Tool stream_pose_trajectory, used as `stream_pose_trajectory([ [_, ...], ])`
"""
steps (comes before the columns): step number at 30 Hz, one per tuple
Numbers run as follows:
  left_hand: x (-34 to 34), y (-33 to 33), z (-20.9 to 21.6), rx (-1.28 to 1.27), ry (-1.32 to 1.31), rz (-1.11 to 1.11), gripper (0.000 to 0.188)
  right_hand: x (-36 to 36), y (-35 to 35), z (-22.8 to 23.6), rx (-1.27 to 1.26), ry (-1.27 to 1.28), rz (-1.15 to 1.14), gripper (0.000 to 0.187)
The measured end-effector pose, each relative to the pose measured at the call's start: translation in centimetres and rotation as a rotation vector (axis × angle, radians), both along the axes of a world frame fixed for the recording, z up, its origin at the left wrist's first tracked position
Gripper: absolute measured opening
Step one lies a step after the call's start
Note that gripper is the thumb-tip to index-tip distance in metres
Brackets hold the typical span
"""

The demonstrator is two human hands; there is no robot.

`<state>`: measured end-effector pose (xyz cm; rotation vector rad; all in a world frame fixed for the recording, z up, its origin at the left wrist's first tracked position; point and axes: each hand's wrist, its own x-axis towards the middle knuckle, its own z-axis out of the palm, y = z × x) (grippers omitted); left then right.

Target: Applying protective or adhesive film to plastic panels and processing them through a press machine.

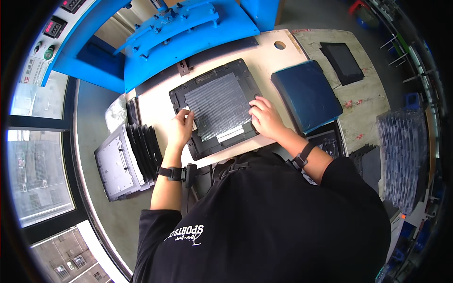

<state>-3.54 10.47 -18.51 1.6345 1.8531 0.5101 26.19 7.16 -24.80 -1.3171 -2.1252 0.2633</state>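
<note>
A black rectangular plastic panel (pixel 242 67) lies slightly turned on the pale worktop in front of me. Over its middle is a grey, finely ribbed sheet (pixel 218 104), with a light metallic strip (pixel 230 134) showing at its near edge. My left hand (pixel 180 129) has its fingers bent together at the sheet's left edge, beside a small pale patch. At the opposite edge, my right hand (pixel 268 118) grips with curled fingers. What lies under the fingertips is partly hidden.
A blue press (pixel 188 37) stands behind the worktop (pixel 158 106). Right of the panel lies a dark blue-covered stack (pixel 306 94), with a black flat piece (pixel 343 62) beyond it. Several dark panels (pixel 125 162) stand at left; stacked clear trays (pixel 402 160) are at far right.
</note>
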Motion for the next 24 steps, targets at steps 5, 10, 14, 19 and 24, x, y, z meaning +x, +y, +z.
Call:
stream_pose_trajectory([
  [5,-0.6,-1.0,-1.3,0.429,0.271,-0.199,0.019,0.7,-0.3,2.8,0.051,0.082,0.01,0.014],
  [10,-2.2,-2.2,0.2,0.403,0.099,-0.043,0.021,6.3,1.1,5.8,0.142,-0.017,-0.202,0.022],
  [14,-3.1,-5.6,2.5,0.347,0.014,0.069,0.023,14.6,-3.0,3.5,-0.292,-0.282,-0.391,0.079],
  [19,1.3,-5.5,6.5,0.336,-0.07,-0.098,0.021,14.5,-8.0,2.0,-0.637,-0.411,-0.358,0.094],
  [24,6.6,-3.7,8.8,0.378,-0.043,-0.281,0.016,15.1,-9.4,-1.3,-0.289,-0.382,-0.355,0.064],
])
